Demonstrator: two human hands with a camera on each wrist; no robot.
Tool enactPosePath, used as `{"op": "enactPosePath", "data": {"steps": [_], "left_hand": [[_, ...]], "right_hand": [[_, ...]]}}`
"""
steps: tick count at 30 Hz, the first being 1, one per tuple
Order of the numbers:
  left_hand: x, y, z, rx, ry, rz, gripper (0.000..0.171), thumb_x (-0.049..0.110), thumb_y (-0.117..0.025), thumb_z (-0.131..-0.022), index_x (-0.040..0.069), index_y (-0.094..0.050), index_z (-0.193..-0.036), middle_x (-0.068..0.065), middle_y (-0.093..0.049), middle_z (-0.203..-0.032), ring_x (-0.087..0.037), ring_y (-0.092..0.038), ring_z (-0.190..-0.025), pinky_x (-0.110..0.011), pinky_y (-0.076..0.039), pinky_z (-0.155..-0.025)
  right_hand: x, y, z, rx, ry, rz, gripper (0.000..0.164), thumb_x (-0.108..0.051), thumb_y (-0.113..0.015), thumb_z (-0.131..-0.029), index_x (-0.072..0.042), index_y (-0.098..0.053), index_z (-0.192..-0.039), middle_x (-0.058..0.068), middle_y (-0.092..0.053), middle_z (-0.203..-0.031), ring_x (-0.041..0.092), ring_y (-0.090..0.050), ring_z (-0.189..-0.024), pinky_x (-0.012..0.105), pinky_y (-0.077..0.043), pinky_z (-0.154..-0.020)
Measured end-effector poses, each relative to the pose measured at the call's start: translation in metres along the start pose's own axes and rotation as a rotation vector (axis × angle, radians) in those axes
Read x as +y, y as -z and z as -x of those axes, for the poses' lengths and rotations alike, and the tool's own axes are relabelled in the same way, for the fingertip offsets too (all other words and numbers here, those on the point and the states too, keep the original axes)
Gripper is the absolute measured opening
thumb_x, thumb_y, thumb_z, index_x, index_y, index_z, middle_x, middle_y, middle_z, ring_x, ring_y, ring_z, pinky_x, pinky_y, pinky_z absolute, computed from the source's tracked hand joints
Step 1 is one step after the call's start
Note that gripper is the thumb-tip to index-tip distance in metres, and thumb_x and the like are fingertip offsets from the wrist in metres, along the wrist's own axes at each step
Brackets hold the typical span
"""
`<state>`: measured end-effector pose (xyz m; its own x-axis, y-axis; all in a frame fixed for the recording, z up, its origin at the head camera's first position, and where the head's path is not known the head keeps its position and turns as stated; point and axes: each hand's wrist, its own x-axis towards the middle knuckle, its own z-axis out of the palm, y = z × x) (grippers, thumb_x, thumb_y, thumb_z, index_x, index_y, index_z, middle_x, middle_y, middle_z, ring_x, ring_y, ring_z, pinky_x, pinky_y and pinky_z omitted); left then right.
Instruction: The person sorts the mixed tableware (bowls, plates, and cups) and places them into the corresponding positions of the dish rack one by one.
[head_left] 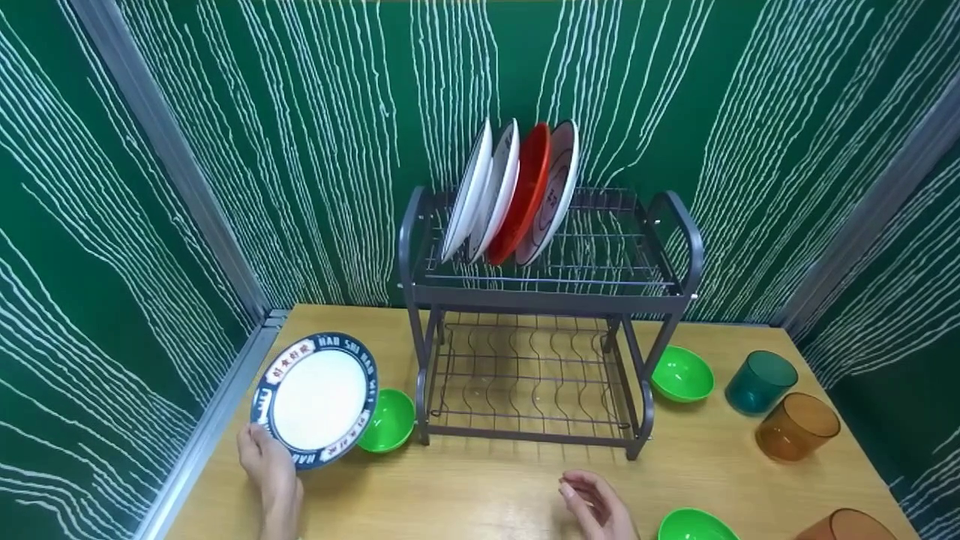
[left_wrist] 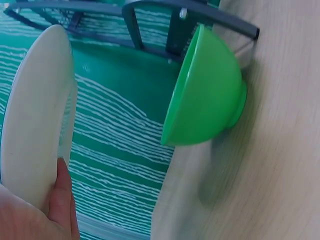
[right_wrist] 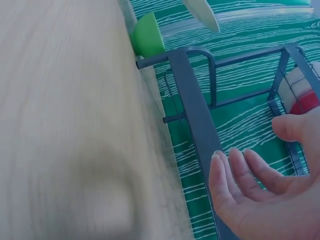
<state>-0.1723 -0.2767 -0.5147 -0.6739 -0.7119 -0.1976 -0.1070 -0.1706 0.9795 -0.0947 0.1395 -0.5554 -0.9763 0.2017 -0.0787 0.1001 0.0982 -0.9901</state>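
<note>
In the head view my left hand [head_left: 271, 469] pinches the lower left rim of a white plate [head_left: 319, 401] with a dark blue patterned border. The plate is held up off the table, its face toward the camera. The left wrist view shows the plate edge-on [left_wrist: 37, 110], fingers [left_wrist: 61, 195] on its underside. Behind it stands a green bowl [head_left: 391, 424], partly covered. My right hand [head_left: 596, 506] hovers over the table in front of the rack, fingers loosely bent, holding nothing. The dark two-tier dish rack [head_left: 551, 300] carries white plates [head_left: 469, 202] and a red plate [head_left: 525, 199] upright on top.
Right of the rack stand a green bowl [head_left: 682, 375], a teal cup [head_left: 761, 382] and an orange cup [head_left: 799, 427]. Another green bowl [head_left: 694, 525] and an orange cup [head_left: 847, 526] are cut off by the bottom edge. Green panels [head_left: 315, 150] with white lines enclose the table [head_left: 465, 495].
</note>
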Motion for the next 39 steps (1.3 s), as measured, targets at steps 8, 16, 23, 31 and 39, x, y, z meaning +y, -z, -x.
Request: {"op": "enactPosePath", "data": {"steps": [8, 16, 23, 31, 39], "left_hand": [[0.0, -0.003, 0.023, -0.022, 0.058, -0.053, 0.055, 0.043, -0.017, -0.103, 0.017, -0.019, -0.151, -0.01, -0.026, -0.153, -0.023, -0.022, -0.141, -0.037, -0.021, -0.114], [0.003, -0.008, 0.042, -0.059, 0.034, -0.074, 0.053, 0.043, -0.016, -0.103, 0.016, -0.028, -0.147, -0.011, -0.038, -0.145, -0.025, -0.036, -0.133, -0.038, -0.032, -0.108], [0.007, -0.014, 0.058, -0.093, 0.014, -0.092, 0.055, 0.046, -0.018, -0.102, 0.015, -0.032, -0.145, -0.011, -0.043, -0.141, -0.023, -0.041, -0.128, -0.036, -0.035, -0.105], [0.005, -0.023, 0.077, -0.16, -0.02, -0.127, 0.057, 0.049, -0.019, -0.101, 0.015, -0.035, -0.143, -0.011, -0.047, -0.138, -0.024, -0.044, -0.125, -0.036, -0.039, -0.1], [0.001, -0.035, 0.102, -0.26, -0.051, -0.145, 0.054, 0.044, -0.024, -0.102, 0.012, -0.033, -0.145, -0.017, -0.04, -0.143, -0.031, -0.038, -0.131, -0.045, -0.031, -0.108]], "right_hand": [[-0.011, -0.008, -0.004, -0.061, -0.016, -0.019, 0.04, -0.028, -0.064, -0.091, 0.003, -0.057, -0.116, 0.017, -0.061, -0.112, 0.017, -0.061, -0.099, 0.025, -0.052, -0.082], [-0.022, -0.013, -0.013, -0.152, -0.026, -0.025, 0.046, -0.035, -0.059, -0.093, 0.002, -0.054, -0.121, 0.016, -0.058, -0.119, 0.023, -0.058, -0.107, 0.026, -0.05, -0.086], [-0.028, -0.022, -0.017, -0.157, 0.004, -0.042, 0.047, -0.038, -0.057, -0.094, 0.0, -0.055, -0.12, 0.016, -0.06, -0.117, 0.025, -0.059, -0.105, 0.035, -0.051, -0.088], [-0.035, -0.027, -0.024, -0.227, 0.079, -0.102, 0.045, -0.036, -0.056, -0.095, 0.002, -0.054, -0.119, 0.014, -0.06, -0.115, 0.036, -0.056, -0.109, 0.039, -0.05, -0.09], [-0.048, -0.033, -0.031, -0.239, 0.129, -0.124, 0.041, -0.03, -0.054, -0.097, 0.004, -0.054, -0.12, 0.022, -0.058, -0.119, 0.037, -0.057, -0.107, 0.04, -0.049, -0.091]]}}
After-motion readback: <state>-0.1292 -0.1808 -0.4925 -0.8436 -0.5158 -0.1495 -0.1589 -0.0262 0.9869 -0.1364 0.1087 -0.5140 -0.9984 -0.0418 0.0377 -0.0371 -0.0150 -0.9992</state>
